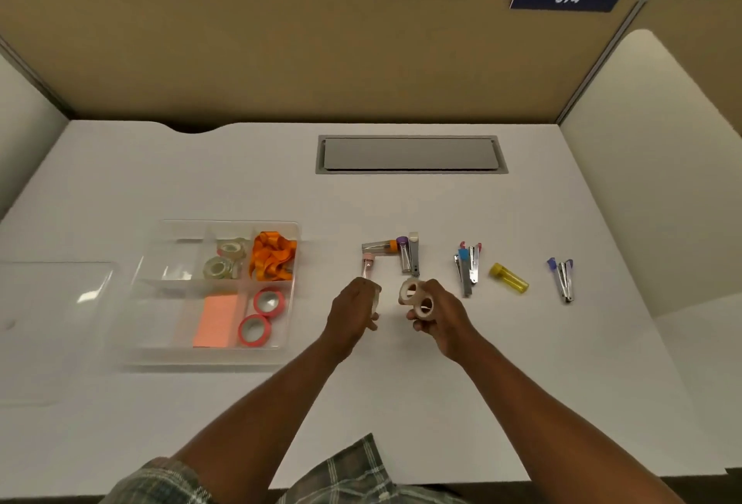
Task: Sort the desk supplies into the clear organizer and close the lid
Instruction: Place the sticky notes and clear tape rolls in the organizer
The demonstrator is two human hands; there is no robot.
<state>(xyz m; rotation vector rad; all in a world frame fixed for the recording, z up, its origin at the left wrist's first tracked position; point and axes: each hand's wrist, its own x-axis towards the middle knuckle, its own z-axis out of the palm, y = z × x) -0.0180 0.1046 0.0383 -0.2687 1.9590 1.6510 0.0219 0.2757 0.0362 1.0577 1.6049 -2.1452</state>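
Clear plastic marks your organizer [208, 290] at nine o'clock on the desk [401, 202], already holding two clear tape rolls [225, 258], orange ribbon [273, 256], pink notes [217, 321] and two red tape rolls [263, 315]. Its lid [56, 327] lies open further toward nine. At centre, your right hand [439, 319] grips two pale tape rolls [417, 298]; your left hand [353, 315] is curled around another roll, mostly hidden. Tubes [385, 248] at twelve and staplers [467, 266], a yellow tube [509, 278] and another stapler [562, 278] toward three remain unsorted; I judge you roughly halfway.
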